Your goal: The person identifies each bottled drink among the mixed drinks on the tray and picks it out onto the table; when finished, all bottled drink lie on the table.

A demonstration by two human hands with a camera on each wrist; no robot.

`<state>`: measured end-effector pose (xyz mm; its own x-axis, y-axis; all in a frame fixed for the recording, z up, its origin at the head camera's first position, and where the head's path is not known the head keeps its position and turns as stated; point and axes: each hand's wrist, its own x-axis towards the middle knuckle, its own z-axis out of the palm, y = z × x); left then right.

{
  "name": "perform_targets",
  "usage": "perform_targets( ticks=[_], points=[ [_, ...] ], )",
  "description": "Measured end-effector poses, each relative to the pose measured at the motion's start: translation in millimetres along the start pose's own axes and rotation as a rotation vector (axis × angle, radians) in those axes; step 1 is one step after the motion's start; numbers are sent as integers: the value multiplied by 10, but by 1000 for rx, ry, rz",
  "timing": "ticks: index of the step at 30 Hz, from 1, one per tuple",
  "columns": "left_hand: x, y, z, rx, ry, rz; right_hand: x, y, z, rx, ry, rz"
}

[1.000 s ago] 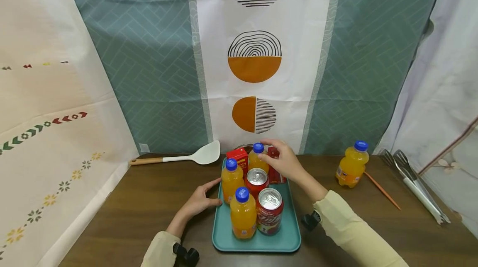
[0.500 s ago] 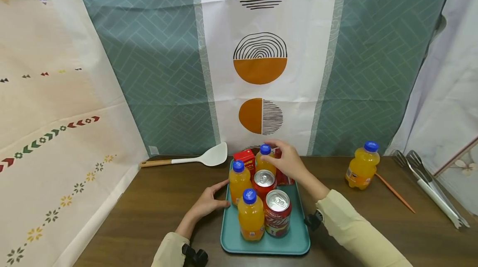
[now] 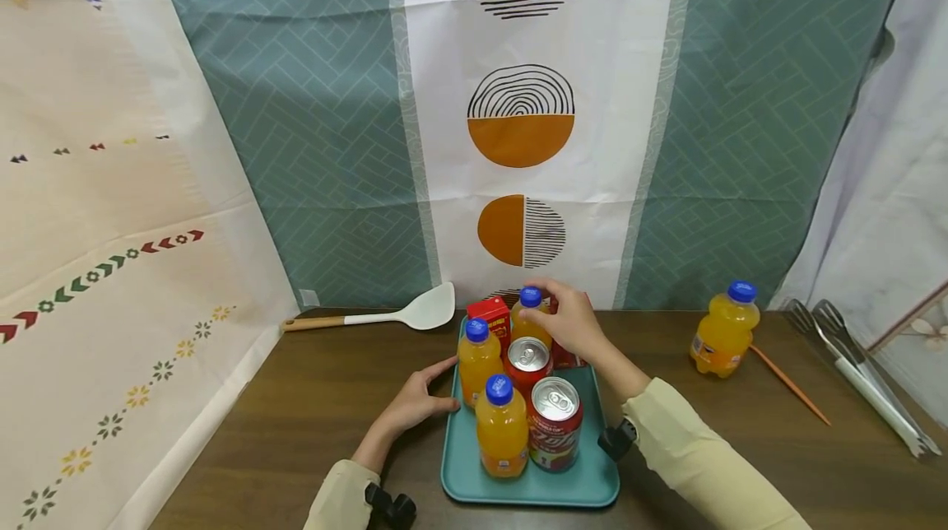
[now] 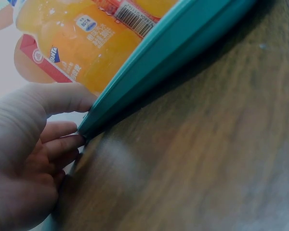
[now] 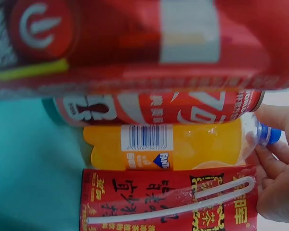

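My left hand (image 3: 415, 405) holds the left edge of a teal tray (image 3: 533, 492), its thumb at the rim. In the left wrist view its other fingers touch the tray's outer side. At the back of the tray my right hand (image 3: 573, 321) grips an orange soda bottle (image 5: 197, 144) around the neck, just below the blue cap. That bottle stands between a red drink carton (image 3: 490, 314) and another red carton with a straw (image 5: 168, 199). In front are two more orange soda bottles, a nearer one (image 3: 502, 435) and one farther left (image 3: 477, 369), beside two red soda cans, front (image 3: 555, 423) and rear (image 3: 529, 357).
A white spatula (image 3: 425, 308) with a wooden handle lies behind the tray to the left. To the right stand another orange soda bottle (image 3: 726, 332), an orange stick (image 3: 791, 386) and metal tongs (image 3: 874, 394) on the brown table (image 3: 311, 406). A patterned curtain (image 3: 355, 143) hangs behind.
The head view has turned slightly, so everything sits farther right in it. Both hands keep nearly the same places, left on the tray edge, right on the back bottle.
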<state>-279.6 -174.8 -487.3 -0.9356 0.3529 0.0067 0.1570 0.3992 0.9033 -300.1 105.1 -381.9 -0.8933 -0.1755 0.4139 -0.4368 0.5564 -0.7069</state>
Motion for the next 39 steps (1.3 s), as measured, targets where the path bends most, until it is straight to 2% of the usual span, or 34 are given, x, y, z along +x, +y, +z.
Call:
perform_targets(
  ticks=[5, 12, 16, 26, 39],
  points=[
    [-14, -5, -13, -12, 5, -17, -1, -35, 21, 11, 2, 14],
    [25, -30, 31, -26, -21, -6, -20, -7, 11, 9, 49, 25],
    [42, -38, 32, -31, -11, -6, -11, -9, 12, -2, 52, 17],
    [15, -38, -3, -7, -2, -3, 17, -73, 11, 61, 61, 38],
    [14, -11, -9, -5, -4, -24, 133, -174, -83, 123, 118, 1]
  ],
)
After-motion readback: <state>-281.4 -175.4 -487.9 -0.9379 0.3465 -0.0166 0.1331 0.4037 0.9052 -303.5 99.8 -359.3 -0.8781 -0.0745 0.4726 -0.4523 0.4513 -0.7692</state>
